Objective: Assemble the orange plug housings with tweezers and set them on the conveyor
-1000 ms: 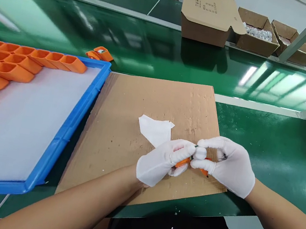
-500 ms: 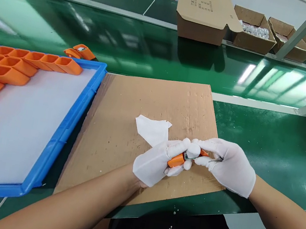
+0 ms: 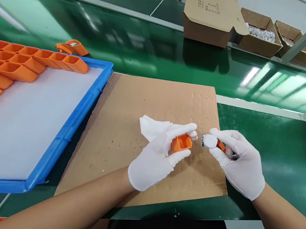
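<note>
Over the cardboard sheet, the left hand grips a partly hidden orange casing; near the sheet's right edge, the right hand pinches a white disc with a half-covered orange piece.

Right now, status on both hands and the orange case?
Left hand holding orange case. Right hand pinching white piece, apart from case. White scrap by left hand, not between the hands.

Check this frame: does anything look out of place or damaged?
Loose orange pieces lie beyond the far edge of the blue tray, apart from the neat rows of orange shells inside. The cardboard sheet looks worn, with small marks and specks. No spill stands out.
</note>
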The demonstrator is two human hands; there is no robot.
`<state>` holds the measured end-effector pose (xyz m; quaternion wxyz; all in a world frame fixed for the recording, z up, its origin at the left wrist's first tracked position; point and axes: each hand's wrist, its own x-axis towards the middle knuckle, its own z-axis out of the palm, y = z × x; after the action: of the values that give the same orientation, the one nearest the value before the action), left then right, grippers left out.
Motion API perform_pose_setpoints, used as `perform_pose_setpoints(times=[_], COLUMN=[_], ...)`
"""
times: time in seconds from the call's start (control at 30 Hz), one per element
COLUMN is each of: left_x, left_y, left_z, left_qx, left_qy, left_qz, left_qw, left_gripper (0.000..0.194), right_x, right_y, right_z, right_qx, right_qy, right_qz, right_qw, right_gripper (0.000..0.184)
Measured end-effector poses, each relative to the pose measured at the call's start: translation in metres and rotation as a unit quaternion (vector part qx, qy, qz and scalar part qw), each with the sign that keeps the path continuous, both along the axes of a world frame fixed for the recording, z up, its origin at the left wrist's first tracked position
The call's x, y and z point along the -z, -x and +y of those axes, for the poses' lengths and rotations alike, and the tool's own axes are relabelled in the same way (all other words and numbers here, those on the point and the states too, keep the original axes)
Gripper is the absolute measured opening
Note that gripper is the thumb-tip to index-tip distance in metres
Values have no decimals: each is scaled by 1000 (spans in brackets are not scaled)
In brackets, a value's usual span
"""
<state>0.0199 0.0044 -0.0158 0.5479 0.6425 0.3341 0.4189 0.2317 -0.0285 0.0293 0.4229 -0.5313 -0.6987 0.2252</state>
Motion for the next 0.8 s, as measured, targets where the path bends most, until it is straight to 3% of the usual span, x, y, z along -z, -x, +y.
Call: perform_pose_setpoints(times=[0.07,0.17,0.4,0.6,0.8], left_x=[4,5,-7,-7,-1], left_y=[-1,-4,0,0,-2], left_z=[-3,-5,-5,-5,0], left_qx=[3,0,-22,-34,-49], left_qy=[-40,-37,-10,-7,-159], left_qz=[-43,-89,-43,-75,-64], left_qw=[998,995,999,997,984], left_gripper=[59,67,39,45,39], right_x=[0,-1,2,3,-3], right_y=[-1,-4,-8,-7,-8], right_z=[0,0,2,2,2], right_qx=[17,39,51,56,53], right_qy=[7,24,26,3,-5], right_qz=[9,21,28,10,-20], right_qw=[1000,999,998,998,998], right_gripper=[36,32,27,26,24])
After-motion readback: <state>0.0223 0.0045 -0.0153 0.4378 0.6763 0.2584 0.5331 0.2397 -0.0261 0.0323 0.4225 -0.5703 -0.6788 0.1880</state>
